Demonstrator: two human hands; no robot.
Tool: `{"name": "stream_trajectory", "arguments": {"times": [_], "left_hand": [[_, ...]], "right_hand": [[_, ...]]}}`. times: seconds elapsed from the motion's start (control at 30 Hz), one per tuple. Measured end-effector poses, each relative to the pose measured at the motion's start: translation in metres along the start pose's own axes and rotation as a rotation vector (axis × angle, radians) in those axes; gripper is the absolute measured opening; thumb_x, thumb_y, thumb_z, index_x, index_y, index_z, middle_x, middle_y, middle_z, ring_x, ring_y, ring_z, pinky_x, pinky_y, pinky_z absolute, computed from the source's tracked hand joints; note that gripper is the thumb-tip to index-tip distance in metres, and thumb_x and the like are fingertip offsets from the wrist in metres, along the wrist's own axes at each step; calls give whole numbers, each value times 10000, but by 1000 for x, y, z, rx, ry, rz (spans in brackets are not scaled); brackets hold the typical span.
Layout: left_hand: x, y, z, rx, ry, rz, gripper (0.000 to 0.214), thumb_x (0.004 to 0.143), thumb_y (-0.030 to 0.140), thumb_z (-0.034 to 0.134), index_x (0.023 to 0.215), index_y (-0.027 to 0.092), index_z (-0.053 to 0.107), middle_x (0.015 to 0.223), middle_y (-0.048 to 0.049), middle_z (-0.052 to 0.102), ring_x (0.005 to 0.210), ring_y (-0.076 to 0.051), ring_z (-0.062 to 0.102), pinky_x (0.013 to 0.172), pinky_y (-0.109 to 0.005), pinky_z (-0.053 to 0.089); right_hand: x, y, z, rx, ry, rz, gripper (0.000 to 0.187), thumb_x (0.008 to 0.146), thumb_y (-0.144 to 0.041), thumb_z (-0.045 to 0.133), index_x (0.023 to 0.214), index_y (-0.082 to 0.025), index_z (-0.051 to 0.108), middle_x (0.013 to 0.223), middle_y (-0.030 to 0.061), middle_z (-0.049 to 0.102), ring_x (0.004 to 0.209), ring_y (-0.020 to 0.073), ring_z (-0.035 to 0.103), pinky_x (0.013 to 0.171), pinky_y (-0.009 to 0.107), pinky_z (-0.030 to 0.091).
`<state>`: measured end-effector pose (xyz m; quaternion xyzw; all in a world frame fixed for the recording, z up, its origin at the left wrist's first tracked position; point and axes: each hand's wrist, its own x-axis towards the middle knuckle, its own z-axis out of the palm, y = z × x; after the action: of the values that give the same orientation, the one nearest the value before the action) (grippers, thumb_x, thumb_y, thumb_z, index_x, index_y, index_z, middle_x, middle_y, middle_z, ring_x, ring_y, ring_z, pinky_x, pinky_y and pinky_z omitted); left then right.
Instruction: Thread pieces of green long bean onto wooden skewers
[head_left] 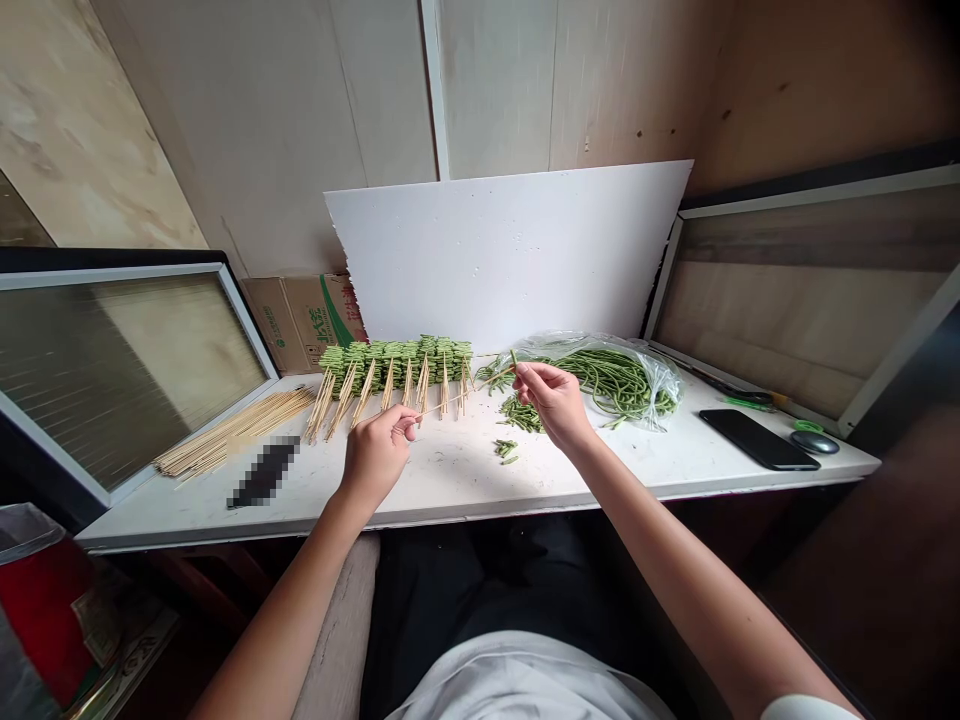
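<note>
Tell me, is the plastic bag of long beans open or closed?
Open: long beans spill from the plastic bag onto the table.

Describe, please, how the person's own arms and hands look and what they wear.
The left hand and right hand are bare: no gloves, and no watch or bracelet shows at either wrist. Both forearms are uncovered. A white sleeve shows at the right upper arm, by the picture's bottom edge; the left arm leaves the frame with no sleeve in view.
</note>
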<state>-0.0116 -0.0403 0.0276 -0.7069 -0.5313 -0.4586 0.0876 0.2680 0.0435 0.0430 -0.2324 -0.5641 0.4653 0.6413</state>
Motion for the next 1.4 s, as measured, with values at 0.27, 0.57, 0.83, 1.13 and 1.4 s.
{"name": "stream_trajectory", "arguments": {"times": [0.27, 0.57, 0.83, 1.13, 1.4], "left_hand": [[5, 3, -2, -123, 45, 20, 204, 1029, 273, 559, 988, 192, 741, 809, -30, 755, 703, -172, 693, 680, -270, 506], [6, 7, -4, -180, 137, 100, 113, 956, 281, 708, 903, 186, 738, 874, -43, 749, 719, -160, 690, 696, -276, 552], [3, 2, 1, -140, 128, 102, 151, 962, 170, 619, 888, 190, 749, 814, -28, 767, 730, -174, 712, 689, -275, 534], [1, -8, 7, -106, 79, 64, 219, 986, 197, 541, 897, 177, 740, 681, -8, 695, 625, -157, 657, 620, -259, 486], [4, -4, 5, -187, -35, 4, 276, 1025, 290, 527, 866, 182, 725, 637, -7, 670, 554, -148, 624, 568, -256, 477]], "right_hand": [[2, -5, 0, 43, -16, -5, 304, 773, -499, 885, 901, -229, 828, 802, 31, 676, 721, 141, 584, 554, 247, 478], [3, -11, 2, 151, 73, 59, 306, 698, -461, 934, 839, -221, 809, 759, 4, 619, 679, 118, 526, 523, 237, 437], [-1, -13, 3, 61, 37, -40, 296, 736, -464, 912, 881, -226, 812, 734, 1, 662, 562, 103, 505, 570, 285, 461], [-5, -12, 6, -50, 26, -117, 292, 752, -476, 900, 879, -228, 812, 711, 5, 676, 561, 124, 524, 575, 299, 467], [-3, -12, 4, -78, 11, -114, 309, 763, -510, 884, 907, -249, 800, 725, -3, 665, 574, 132, 544, 602, 308, 489]]}}
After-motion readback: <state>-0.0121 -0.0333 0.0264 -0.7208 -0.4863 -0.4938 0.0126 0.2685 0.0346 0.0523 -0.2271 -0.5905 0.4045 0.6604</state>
